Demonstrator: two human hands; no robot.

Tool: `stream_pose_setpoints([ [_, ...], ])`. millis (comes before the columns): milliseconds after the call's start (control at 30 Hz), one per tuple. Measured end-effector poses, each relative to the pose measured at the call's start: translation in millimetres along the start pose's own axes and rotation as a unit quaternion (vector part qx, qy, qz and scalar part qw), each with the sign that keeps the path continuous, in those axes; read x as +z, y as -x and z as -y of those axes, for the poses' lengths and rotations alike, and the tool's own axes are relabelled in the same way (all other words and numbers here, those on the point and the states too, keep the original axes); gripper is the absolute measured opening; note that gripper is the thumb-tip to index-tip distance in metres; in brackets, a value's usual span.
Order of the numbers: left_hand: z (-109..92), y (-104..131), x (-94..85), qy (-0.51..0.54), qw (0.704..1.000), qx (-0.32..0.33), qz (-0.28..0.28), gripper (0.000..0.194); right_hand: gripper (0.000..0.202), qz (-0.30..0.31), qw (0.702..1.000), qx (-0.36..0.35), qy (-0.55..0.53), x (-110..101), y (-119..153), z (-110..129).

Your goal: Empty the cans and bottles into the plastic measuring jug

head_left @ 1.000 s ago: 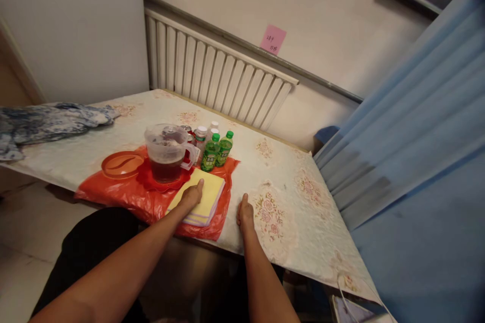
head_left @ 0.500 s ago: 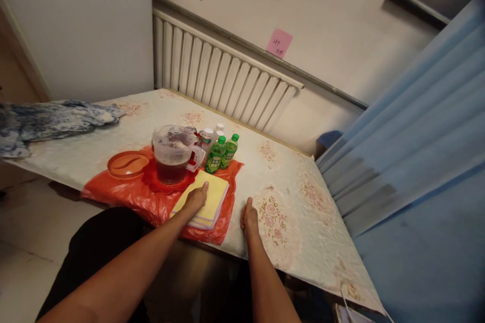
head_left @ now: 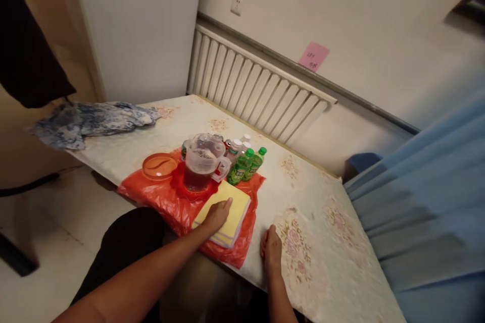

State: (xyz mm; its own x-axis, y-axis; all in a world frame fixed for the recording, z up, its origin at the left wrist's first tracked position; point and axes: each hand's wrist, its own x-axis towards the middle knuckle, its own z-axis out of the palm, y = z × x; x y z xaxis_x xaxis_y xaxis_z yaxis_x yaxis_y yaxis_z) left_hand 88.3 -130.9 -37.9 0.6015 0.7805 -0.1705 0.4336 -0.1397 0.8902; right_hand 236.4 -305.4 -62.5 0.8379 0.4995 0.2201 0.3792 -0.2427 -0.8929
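My left hand (head_left: pixel 219 215) rests on a folded yellow cloth (head_left: pixel 238 198), its fingers curled in and the thumb lying on top. Nothing shows in it. To the right, on the flowered tablecloth (head_left: pixel 314 257), lies my right hand (head_left: pixel 272 248), closed in a loose fist with nothing visible inside. Behind the yellow cloth a clear plastic jug (head_left: pixel 200 161) with dark liquid stands on a red scalloped dish (head_left: pixel 181 189). An orange lid (head_left: pixel 159 166) lies to its left. Under these spreads a red plastic bag (head_left: pixel 151 192).
Two green bottles (head_left: pixel 240 167) stand right of the jug, with white-capped bottles (head_left: pixel 235 147) and cans behind, partly hidden. A blue-and-white patterned cloth (head_left: pixel 109 118) lies at the far left. Beyond the table are a radiator (head_left: pixel 257 86) and a blue curtain (head_left: pixel 424 212).
The view has turned left, so everything sits further right and lower in the picture. Both hands keep their places, the left on the yellow cloth and the right on the table.
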Motion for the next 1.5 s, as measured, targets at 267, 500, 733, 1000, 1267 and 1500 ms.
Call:
stream_pose_setpoints([
  [267,10,19,-14.1,0.07,0.992,0.056,0.089,0.02,0.042,-0.002,0.998,-0.011,0.065,5,23,-9],
  [500,4,15,-19.4,0.114,0.971,0.04,0.207,0.016,0.043,-0.008,0.995,-0.021,0.096,12,24,-10],
  [733,-1,5,-28.4,0.16,0.928,0.066,0.329,0.023,0.044,-0.012,0.994,-0.035,0.106,15,23,-18],
  [1000,17,-7,-38.8,0.251,0.894,0.06,0.366,0.027,0.046,-0.004,0.993,-0.036,0.115,17,21,-29],
  [1267,18,-18,-40.5,0.299,0.874,0.063,0.377,0.025,0.047,-0.018,0.993,-0.033,0.109,19,24,-19],
  [1500,13,-19,-45.5,0.3,0.871,0.067,0.384,0.025,0.047,-0.014,0.995,-0.018,0.099,21,25,-11],
])
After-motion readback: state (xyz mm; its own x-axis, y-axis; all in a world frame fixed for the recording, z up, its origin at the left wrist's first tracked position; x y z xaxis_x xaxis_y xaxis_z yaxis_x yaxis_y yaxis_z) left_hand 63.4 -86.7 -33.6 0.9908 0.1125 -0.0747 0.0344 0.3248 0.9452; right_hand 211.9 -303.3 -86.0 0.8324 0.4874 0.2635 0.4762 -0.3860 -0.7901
